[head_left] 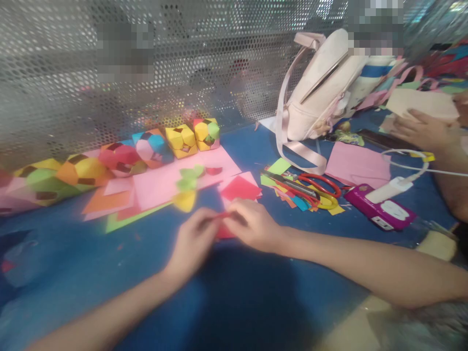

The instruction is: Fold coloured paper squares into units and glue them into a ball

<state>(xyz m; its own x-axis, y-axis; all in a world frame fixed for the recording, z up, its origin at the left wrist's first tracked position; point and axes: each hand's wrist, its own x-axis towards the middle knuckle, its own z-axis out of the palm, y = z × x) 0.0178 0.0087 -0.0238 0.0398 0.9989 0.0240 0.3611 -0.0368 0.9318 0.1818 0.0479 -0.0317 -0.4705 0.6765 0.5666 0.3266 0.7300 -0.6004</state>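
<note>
My left hand (193, 236): thumb and fingers pinched together on the left part of the small red paper (225, 232).
My right hand (254, 224): fingers curled and gripping the same piece from the right, close beside my left.
Red paper: up between my fingertips, over the blue table (146, 273); its folds are too blurred and covered to make out.
Just beyond my hands: a red square (241, 187) lying on pink sheets, partly behind my right hand.
To the left: a yellow piece (184, 200) and green pieces (187, 183) by a large pink sheet (157, 187).
Back row: many-coloured paper balls (182, 141) in a line before the perforated metal panel (219, 48).
To the right: scissors (292, 184) over paper scraps (300, 203), then a purple device (380, 207) with a white plug (390, 190) on it.
Behind those: a pale bag (316, 83).
Far right: another person's hand (426, 129) at a cream sheet (420, 102).
</note>
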